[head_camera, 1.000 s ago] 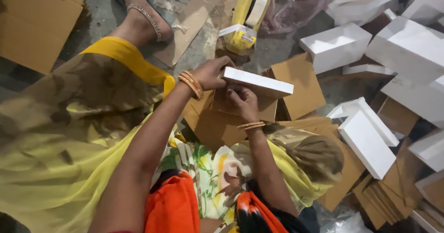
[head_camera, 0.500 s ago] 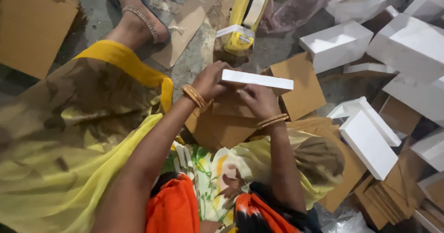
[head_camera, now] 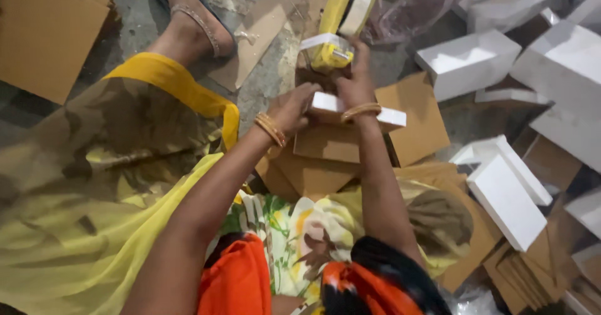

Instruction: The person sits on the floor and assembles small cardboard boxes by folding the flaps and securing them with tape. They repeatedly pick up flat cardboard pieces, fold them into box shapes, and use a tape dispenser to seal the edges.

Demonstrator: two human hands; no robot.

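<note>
Down beneath both hands lies a heap of brown cardboard sheets (head_camera: 325,165), and off to the right of the right hand sit finished white boxes (head_camera: 468,61), well apart from it. Between the hands is a flat white box (head_camera: 391,118), held level above the cardboard. The left hand (head_camera: 294,105) curls closed on its left end; the right hand (head_camera: 355,80) presses down on its top, fingers bent. Just beyond the right hand's fingertips stands a yellow tape dispenser (head_camera: 332,52).
</note>
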